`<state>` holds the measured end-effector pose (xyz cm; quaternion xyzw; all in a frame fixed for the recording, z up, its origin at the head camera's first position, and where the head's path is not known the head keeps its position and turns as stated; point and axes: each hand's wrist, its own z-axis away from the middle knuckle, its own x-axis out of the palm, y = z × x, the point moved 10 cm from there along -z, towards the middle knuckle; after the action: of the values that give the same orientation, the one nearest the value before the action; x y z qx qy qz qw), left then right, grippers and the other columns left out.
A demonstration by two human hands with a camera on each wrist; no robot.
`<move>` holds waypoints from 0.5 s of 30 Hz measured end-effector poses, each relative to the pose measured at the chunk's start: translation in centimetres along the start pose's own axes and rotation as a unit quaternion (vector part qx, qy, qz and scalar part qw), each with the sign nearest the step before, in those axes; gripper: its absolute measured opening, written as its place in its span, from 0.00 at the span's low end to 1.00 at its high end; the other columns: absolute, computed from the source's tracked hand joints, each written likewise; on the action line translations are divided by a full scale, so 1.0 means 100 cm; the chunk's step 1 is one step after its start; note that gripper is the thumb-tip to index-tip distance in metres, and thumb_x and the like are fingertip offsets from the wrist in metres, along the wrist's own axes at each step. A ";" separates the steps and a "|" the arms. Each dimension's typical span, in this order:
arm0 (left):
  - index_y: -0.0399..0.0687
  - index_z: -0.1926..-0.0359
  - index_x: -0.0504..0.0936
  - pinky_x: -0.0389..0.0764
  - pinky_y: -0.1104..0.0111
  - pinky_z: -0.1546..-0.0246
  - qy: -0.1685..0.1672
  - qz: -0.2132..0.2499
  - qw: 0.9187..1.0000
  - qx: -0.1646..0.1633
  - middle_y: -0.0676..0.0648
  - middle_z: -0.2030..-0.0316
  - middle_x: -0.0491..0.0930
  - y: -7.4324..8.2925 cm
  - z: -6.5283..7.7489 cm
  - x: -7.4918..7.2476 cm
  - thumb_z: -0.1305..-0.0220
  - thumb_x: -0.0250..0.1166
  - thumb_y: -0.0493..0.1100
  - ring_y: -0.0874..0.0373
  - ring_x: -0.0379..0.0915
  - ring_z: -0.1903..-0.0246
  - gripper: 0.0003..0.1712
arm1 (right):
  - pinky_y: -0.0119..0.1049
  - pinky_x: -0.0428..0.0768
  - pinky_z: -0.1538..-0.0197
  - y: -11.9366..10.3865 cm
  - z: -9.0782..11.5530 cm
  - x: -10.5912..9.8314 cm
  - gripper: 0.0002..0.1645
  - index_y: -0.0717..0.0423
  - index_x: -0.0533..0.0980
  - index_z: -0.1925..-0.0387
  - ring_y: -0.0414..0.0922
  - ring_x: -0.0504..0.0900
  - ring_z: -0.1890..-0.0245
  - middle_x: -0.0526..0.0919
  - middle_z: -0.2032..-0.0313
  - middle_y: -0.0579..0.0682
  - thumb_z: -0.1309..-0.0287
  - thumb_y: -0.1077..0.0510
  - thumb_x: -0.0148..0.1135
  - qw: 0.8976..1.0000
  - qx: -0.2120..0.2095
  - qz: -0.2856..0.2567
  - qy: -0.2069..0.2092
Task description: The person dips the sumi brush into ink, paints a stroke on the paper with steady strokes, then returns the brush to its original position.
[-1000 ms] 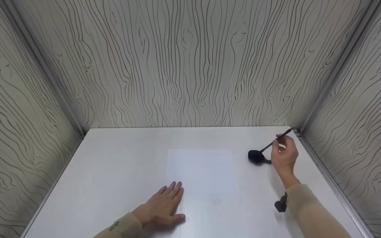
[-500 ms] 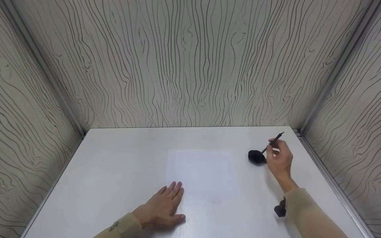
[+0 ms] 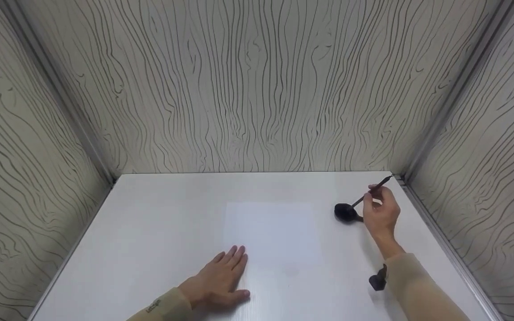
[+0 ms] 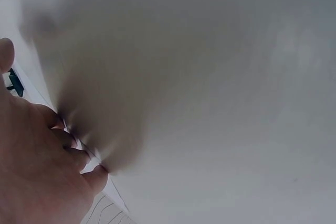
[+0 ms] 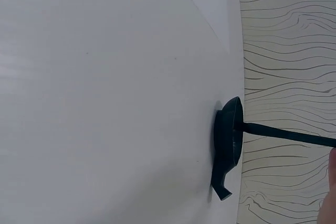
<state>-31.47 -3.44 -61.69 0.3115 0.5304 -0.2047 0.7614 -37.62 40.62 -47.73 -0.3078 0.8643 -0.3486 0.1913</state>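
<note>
1. Left hand [image 3: 218, 278] flat on the white table [image 3: 163, 214], a person braces at 7 o'clock of a white sheet [image 3: 272, 232]. The fingers are extended and grasp nothing; their tips lie at the sheet's near left corner, apparently to steady it.

2. At 4 o'clock of the sheet, a dark device [image 3: 377, 281] juts from the cuff of the right sleeve [image 3: 417, 285].

3. The right hand [image 3: 381, 214], near 3 o'clock, pinches a slim dark stick [image 3: 358, 202], probably a brush, between thumb and fingers.

4. Between sheet and right hand, apart from the sheet, a dark dish [image 3: 345, 212] rests on the table, its short handle toward 4 o'clock. The stick's lower end reaches into it; the tip is lost against the dark bowl, and whether liquid lies inside cannot be told.

5. The step in hand appears to be dipping or wiping the tip. The next move would call for a firm pinch and a lift clear of the rim before any swing sideways.

6. Room is tightest at 3 o'clock, where the table's side edge runs near the right hand; toward 9 o'clock, bare tabletop stretches to the sheet and past it. At 12 o'clock, well beyond the sheet, the table's back edge meets a wood-grain wall [image 3: 248, 89].
</note>
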 end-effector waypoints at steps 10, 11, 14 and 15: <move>0.41 0.09 0.52 0.54 0.45 0.08 0.005 -0.012 1.000 0.005 0.40 0.08 0.48 0.001 0.000 -0.001 0.22 0.45 0.80 0.40 0.45 0.07 0.61 | 0.12 0.81 0.58 0.033 -0.003 -0.001 0.11 0.74 0.82 0.48 0.21 0.83 0.61 0.88 0.58 0.64 0.29 0.75 0.63 0.998 0.066 0.003 -0.002; 0.41 0.09 0.52 0.54 0.45 0.08 0.005 -0.010 1.000 0.005 0.40 0.08 0.47 0.001 0.000 -0.001 0.22 0.45 0.80 0.40 0.45 0.07 0.61 | 0.12 0.81 0.58 0.035 -0.002 -0.001 0.12 0.73 0.82 0.47 0.20 0.83 0.60 0.88 0.57 0.64 0.28 0.74 0.63 0.997 0.075 0.008 -0.006; 0.40 0.09 0.51 0.53 0.43 0.08 0.002 0.002 1.000 0.006 0.39 0.07 0.46 0.002 0.000 -0.001 0.22 0.45 0.81 0.40 0.43 0.07 0.62 | 0.11 0.79 0.58 0.042 0.000 -0.002 0.13 0.72 0.81 0.45 0.19 0.80 0.61 0.88 0.55 0.63 0.26 0.72 0.61 0.994 0.100 0.028 -0.012; 0.40 0.09 0.51 0.53 0.43 0.08 0.002 0.004 1.000 0.007 0.39 0.07 0.46 0.002 0.000 -0.001 0.22 0.45 0.81 0.39 0.43 0.07 0.62 | 0.11 0.78 0.58 0.044 0.000 -0.003 0.13 0.71 0.81 0.44 0.18 0.80 0.61 0.88 0.55 0.62 0.26 0.71 0.61 0.994 0.106 0.036 -0.012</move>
<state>-31.36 -3.29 -61.55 0.3198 0.5290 -0.2050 0.7589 -39.12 43.27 -50.87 -0.2588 0.8305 -0.4278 0.2456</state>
